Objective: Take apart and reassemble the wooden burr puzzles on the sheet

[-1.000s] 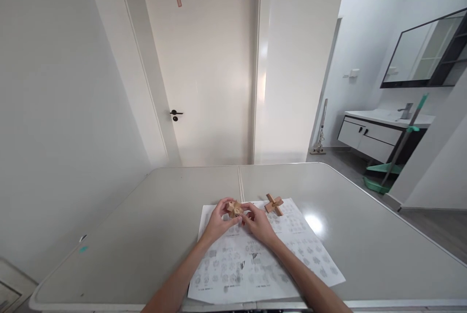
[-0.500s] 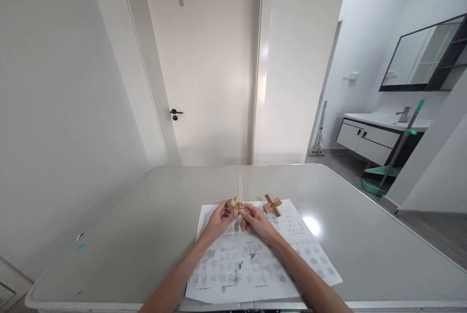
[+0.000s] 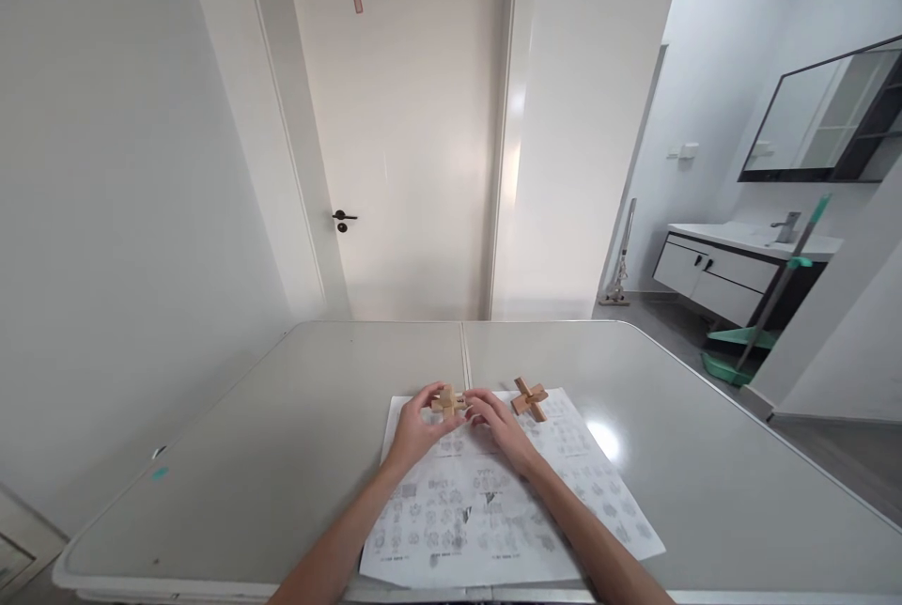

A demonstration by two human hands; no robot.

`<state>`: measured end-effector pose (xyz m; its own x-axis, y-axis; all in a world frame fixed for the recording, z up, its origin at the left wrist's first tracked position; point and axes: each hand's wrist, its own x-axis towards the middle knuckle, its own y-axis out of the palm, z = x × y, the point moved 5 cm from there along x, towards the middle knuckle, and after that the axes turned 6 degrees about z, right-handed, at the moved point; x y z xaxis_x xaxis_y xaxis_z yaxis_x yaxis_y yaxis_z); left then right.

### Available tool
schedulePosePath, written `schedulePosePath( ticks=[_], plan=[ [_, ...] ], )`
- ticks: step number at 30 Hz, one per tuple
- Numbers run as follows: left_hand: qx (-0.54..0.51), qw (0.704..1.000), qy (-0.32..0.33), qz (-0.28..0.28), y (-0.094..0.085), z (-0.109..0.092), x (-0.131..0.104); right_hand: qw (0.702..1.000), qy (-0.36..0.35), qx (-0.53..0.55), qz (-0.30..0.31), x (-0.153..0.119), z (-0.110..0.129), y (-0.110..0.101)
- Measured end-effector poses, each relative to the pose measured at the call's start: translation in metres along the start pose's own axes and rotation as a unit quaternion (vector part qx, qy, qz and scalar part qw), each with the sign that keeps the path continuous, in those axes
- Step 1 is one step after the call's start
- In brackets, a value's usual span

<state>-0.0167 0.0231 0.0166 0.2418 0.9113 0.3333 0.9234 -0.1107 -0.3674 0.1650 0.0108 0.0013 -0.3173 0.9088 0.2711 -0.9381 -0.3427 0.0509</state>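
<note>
A small light-wood interlocking puzzle (image 3: 446, 400) is held just above the far part of a printed sheet (image 3: 451, 566). My left hand (image 3: 415, 428) grips it from the left, fingers behind and thumb along the near side. At its right end, a bar sticks out towards my right hand (image 3: 495, 424), whose curved fingertips close around that end. Some of the contact there is too small to make out. Just right of my right hand, a darker, reddish-brown cross-shaped wooden puzzle (image 3: 530, 399) rests on the sheet's far edge.
The sheet lies on a grey folding table (image 3: 246, 492) with a seam down its middle. Beyond stands a white door (image 3: 415, 135) with a black handle. A washbasin cabinet (image 3: 715, 271), a mop (image 3: 621, 257) and a green dustpan (image 3: 725, 368) are at the right.
The light-wood puzzle has turned in my hands and now shows a cross-like side. My left hand has opened wider around it; the right fingers have shifted at its end. The view moved slightly.
</note>
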Motion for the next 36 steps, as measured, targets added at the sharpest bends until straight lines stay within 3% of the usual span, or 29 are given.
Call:
schedulePosePath(
  ticks=[5, 12, 16, 22, 36],
  plan=[
    [0.034, 0.999, 0.011, 0.005, 0.003, -0.005, -0.002, 0.999, 0.026, 0.018, 0.037, -0.001, -0.002, 0.003],
    [0.019, 0.997, 0.034, 0.059, 0.006, -0.017, -0.002, 0.989, 0.067, 0.102, 0.080, -0.003, -0.005, 0.007],
    [0.006, 0.997, 0.019, 0.071, 0.007, -0.013, -0.002, 0.985, 0.071, 0.122, 0.096, -0.006, -0.001, 0.008],
    [-0.001, 0.997, 0.004, 0.077, 0.006, -0.002, 0.000, 0.989, 0.049, 0.109, 0.083, -0.006, 0.000, 0.009],
    [0.012, 0.999, -0.002, 0.037, 0.004, 0.000, -0.001, 0.998, -0.005, 0.029, 0.061, -0.007, 0.004, 0.012]
  ],
)
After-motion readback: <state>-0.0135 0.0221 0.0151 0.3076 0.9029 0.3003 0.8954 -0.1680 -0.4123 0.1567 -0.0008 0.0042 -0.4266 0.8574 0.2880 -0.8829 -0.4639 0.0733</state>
